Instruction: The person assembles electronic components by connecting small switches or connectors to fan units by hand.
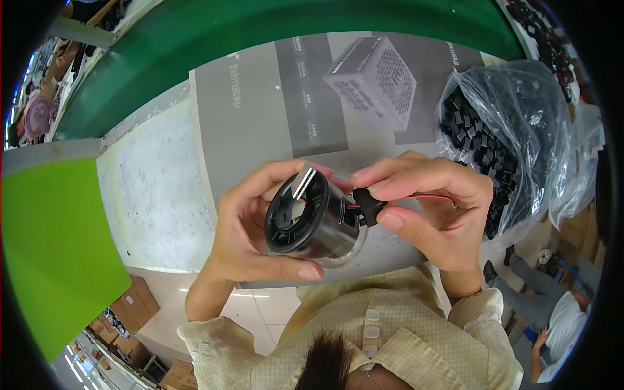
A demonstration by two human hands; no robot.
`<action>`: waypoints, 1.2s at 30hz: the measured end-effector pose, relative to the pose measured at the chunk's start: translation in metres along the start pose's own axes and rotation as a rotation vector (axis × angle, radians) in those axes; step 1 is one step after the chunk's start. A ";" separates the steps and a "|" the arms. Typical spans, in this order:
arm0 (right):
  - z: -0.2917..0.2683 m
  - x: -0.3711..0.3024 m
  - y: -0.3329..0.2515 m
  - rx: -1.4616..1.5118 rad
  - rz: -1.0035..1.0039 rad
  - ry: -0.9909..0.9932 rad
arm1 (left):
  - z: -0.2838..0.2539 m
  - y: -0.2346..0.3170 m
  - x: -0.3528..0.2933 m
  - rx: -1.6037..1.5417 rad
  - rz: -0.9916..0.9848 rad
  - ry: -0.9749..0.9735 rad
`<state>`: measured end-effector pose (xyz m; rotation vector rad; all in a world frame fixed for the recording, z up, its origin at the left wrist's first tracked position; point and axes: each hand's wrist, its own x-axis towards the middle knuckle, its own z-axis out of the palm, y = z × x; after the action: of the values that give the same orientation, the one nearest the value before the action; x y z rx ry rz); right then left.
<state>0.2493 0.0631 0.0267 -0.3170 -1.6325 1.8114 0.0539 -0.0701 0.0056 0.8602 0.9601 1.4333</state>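
Note:
A black cylindrical housing (pixel 318 218) with a ribbed round end is tilted toward me above the grey cardboard. My left hand (pixel 244 218) is wrapped around it, thumb along its near side. A shiny metal strip (pixel 304 184) stands out of its round end. Between the thumb and fingertips of my right hand (pixel 435 201) is a small black block (pixel 368 207), close against the housing's right side. Thin red and black wires (pixel 426 196) run from this block under my right fingers. Whether the block touches the housing, I cannot tell.
A clear plastic bag (pixel 520 117) of many small black parts (pixel 478 133) lies right on the printed cardboard sheet (pixel 247 104). A whitish worktop (pixel 153 188) and a bright green panel (pixel 58 240) are at left. Behind runs a green belt (pixel 273 23). Another person (pixel 559 312) sits lower right.

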 end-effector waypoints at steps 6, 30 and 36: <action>-0.001 -0.002 -0.004 -0.064 -0.008 0.035 | 0.000 -0.002 0.001 -0.003 0.078 -0.074; 0.007 -0.001 -0.007 -0.589 -0.271 -0.025 | 0.002 -0.005 0.000 0.161 0.031 0.105; 0.010 -0.002 -0.010 -0.601 -0.235 0.020 | -0.001 -0.012 0.004 -0.043 0.068 -0.041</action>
<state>0.2481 0.0533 0.0379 -0.3820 -2.0778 1.1134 0.0571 -0.0659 -0.0055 0.8940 0.8738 1.4834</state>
